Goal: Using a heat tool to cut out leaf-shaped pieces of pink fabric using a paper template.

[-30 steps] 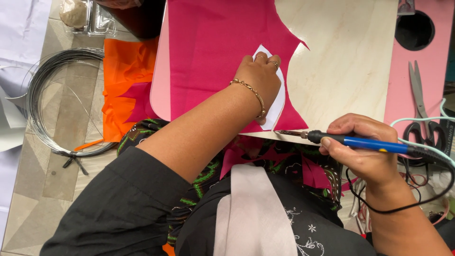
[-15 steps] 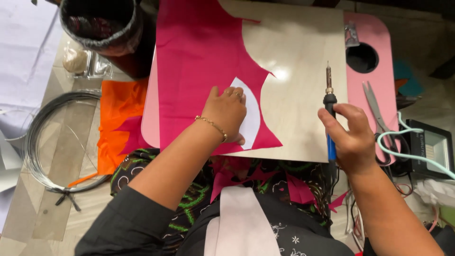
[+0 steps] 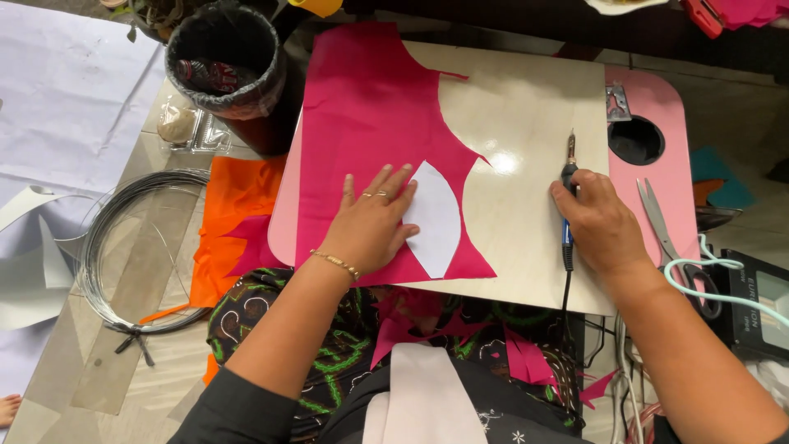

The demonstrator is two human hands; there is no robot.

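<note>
right hand (image 3: 604,226) lowered, gripping heat-cutting pen (image 3: 567,205) flat on board, left hand (image 3: 370,226) spread on pink fabric (image 3: 362,123)

A magenta fabric sheet (image 3: 362,123) is being shown against a pale wood-grain board (image 3: 526,107), with a white curved paper template (image 3: 436,218) on it. A blue-handled, black-tipped soldering tool (image 3: 567,214) is being seen beside a light pink bench (image 3: 657,123). Orange fabric (image 3: 234,205) is being displayed next to a grey wire coil (image 3: 123,255). A black bin (image 3: 226,57) is being shown lined in black. Silver scissors (image 3: 657,218) with dark handles are being seen. A black garment with a green and red print (image 3: 329,329) is being worn, strewn with magenta scraps (image 3: 518,358).
</note>
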